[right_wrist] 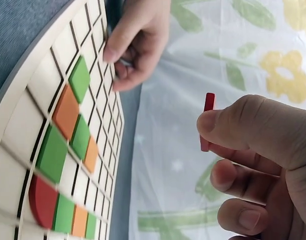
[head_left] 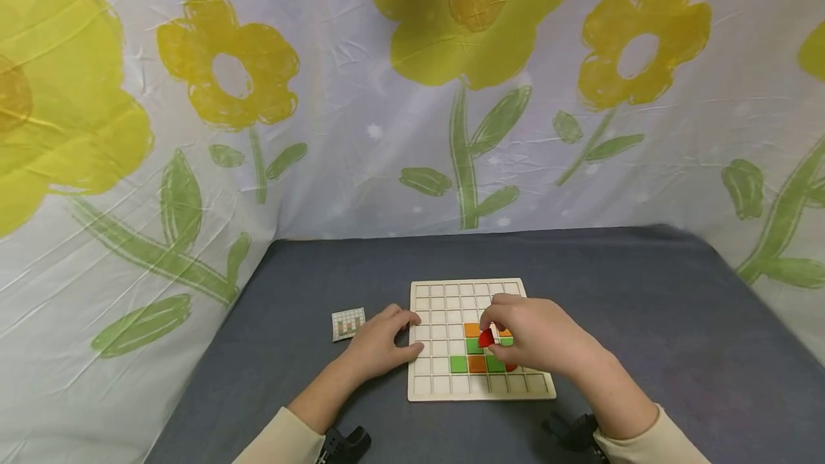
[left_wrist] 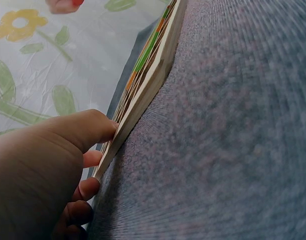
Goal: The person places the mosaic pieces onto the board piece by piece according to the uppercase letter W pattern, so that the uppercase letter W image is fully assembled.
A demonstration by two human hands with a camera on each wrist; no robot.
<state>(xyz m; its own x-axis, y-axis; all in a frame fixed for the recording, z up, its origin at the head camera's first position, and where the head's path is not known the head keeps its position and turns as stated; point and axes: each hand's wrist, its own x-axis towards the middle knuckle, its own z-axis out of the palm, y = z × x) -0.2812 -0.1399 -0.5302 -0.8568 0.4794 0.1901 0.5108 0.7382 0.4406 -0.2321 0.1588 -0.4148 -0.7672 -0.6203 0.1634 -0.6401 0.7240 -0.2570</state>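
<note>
My right hand (head_left: 548,335) pinches a small red tile (right_wrist: 207,122) between thumb and forefinger, held above a pale wooden grid board (head_left: 428,387). The other fingers of that hand curl loosely below. Several green and orange square tiles lie in the board's cells, among them a green tile (right_wrist: 80,79) and an orange tile (right_wrist: 66,111). A red tile with a rounded side (right_wrist: 42,200) sits in a cell nearer the right hand. My left hand (head_left: 383,342) rests at the board's left edge, thumb and forefinger apart and touching the rim.
A small printed card (head_left: 348,324) with a coloured grid pattern lies left of the board, just beyond the left hand. The dark grey tabletop (head_left: 644,292) spreads around the board. Behind it hangs a white cloth (head_left: 348,92) with yellow flowers.
</note>
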